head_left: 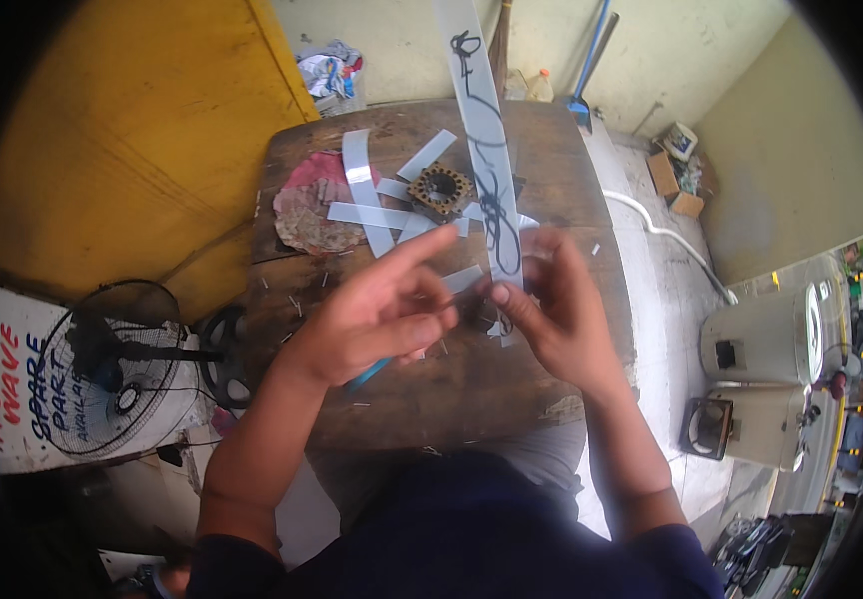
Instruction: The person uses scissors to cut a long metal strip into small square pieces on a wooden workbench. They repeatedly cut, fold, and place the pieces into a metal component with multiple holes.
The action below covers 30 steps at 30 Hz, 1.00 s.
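Note:
My right hand [566, 319] pinches the lower end of a long, pale, bendy strip [491, 170] between thumb and fingers. The strip stands up and away from me, with black scribbles along it. Close by on the left, my left hand [382, 314] has its index finger stretched out and the thumb curled against other fingers. Whatever sits in that curl is too small or hidden to name. A teal, handle-like piece [368, 374] shows under the left palm; I cannot tell if it is held. Beyond the hands rests a toothed, ring-shaped metal core [440, 188], like a motor stator.
Pale cut strips [357, 170] and small scraps lie around the core on the wooden table [431, 399]. A pinkish, stained round cloth [317, 215] is at the left. A black fan [117, 369] stands left of the table, and a white hose [666, 235] runs along the floor at right.

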Each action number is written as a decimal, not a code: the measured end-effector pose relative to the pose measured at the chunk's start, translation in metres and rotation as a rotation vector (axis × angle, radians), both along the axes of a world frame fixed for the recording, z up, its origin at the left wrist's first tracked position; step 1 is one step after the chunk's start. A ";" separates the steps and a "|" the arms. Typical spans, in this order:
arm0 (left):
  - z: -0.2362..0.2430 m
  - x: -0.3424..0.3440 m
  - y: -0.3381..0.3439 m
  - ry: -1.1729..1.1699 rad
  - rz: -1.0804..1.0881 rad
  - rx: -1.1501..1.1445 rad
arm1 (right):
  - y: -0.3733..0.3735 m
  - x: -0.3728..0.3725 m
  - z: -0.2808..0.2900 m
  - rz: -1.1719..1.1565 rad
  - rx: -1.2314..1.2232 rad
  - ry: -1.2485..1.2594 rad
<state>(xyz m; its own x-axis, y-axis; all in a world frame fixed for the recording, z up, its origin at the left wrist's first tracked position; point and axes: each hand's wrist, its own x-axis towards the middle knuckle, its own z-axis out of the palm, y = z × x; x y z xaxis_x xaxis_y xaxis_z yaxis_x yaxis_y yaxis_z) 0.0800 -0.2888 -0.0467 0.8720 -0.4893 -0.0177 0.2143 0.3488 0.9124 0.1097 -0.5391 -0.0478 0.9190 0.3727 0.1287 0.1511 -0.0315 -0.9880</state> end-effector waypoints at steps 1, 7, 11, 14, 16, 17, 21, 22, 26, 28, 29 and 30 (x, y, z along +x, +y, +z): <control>0.004 0.007 -0.008 -0.014 -0.027 0.028 | -0.001 -0.003 0.001 0.022 -0.034 0.053; 0.002 0.013 -0.013 0.069 0.051 -0.077 | -0.017 -0.022 -0.002 -0.117 -0.190 -0.184; 0.000 0.005 -0.011 0.165 0.148 -0.182 | -0.015 -0.032 -0.006 -0.283 -0.181 -0.242; 0.006 0.000 -0.012 0.200 0.190 -0.172 | -0.011 -0.031 -0.005 -0.385 -0.228 -0.495; 0.010 -0.003 -0.011 0.177 0.234 -0.121 | -0.008 -0.033 -0.003 -0.382 -0.196 -0.428; 0.012 -0.005 -0.010 0.185 0.220 -0.136 | -0.007 -0.035 -0.002 -0.380 -0.190 -0.384; 0.014 -0.011 -0.004 0.196 0.216 -0.185 | -0.002 -0.041 -0.002 -0.393 -0.295 -0.428; 0.013 -0.012 -0.002 0.191 0.221 -0.191 | -0.002 -0.043 -0.003 -0.381 -0.333 -0.459; 0.015 -0.016 0.000 0.177 0.248 -0.185 | 0.002 -0.043 -0.009 -0.402 -0.257 -0.450; 0.017 -0.020 -0.003 0.137 0.240 -0.206 | 0.004 -0.042 -0.012 -0.381 -0.129 -0.307; 0.017 -0.022 -0.005 0.128 0.168 -0.163 | 0.005 -0.041 -0.013 -0.384 -0.074 -0.217; 0.016 -0.026 -0.010 0.119 0.096 -0.121 | 0.008 -0.041 -0.014 -0.301 0.101 -0.138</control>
